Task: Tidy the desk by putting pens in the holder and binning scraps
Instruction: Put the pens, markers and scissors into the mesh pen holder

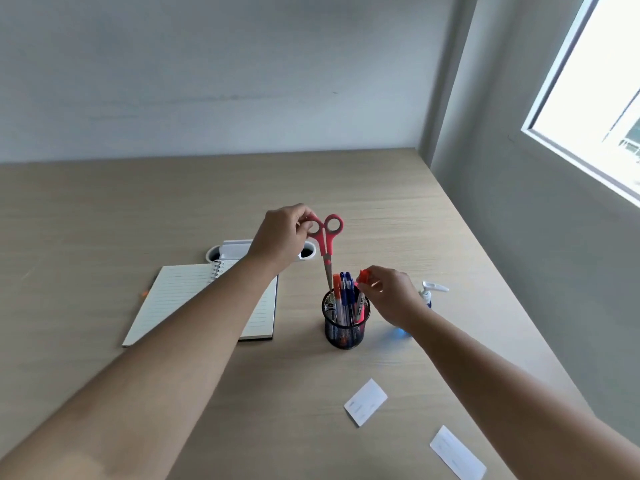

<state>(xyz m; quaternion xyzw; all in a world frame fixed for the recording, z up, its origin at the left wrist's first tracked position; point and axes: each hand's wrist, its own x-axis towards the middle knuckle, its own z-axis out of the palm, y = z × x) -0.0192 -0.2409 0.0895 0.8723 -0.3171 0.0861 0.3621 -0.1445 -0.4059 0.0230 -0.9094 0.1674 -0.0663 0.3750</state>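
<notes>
A black mesh pen holder [345, 332] stands mid-desk with several pens [343, 299] upright in it. My left hand [280, 237] grips one handle ring of the red scissors [325, 239], which hang points-down with the blade tips just inside the holder's rim. My right hand [391, 297] pinches the orange cap end of a marker [362, 289] standing in the holder's right side. Two white paper scraps lie on the near desk: one [366, 402] in front of the holder, another [457, 453] near the bottom edge.
An open spiral notebook [180, 299] lies left of the holder, partly under my left forearm. Behind it a white cable grommet [221, 252] is set in the wooden desk [104, 209]. A small pump bottle [429, 294] stands behind my right hand. Wall and window on the right.
</notes>
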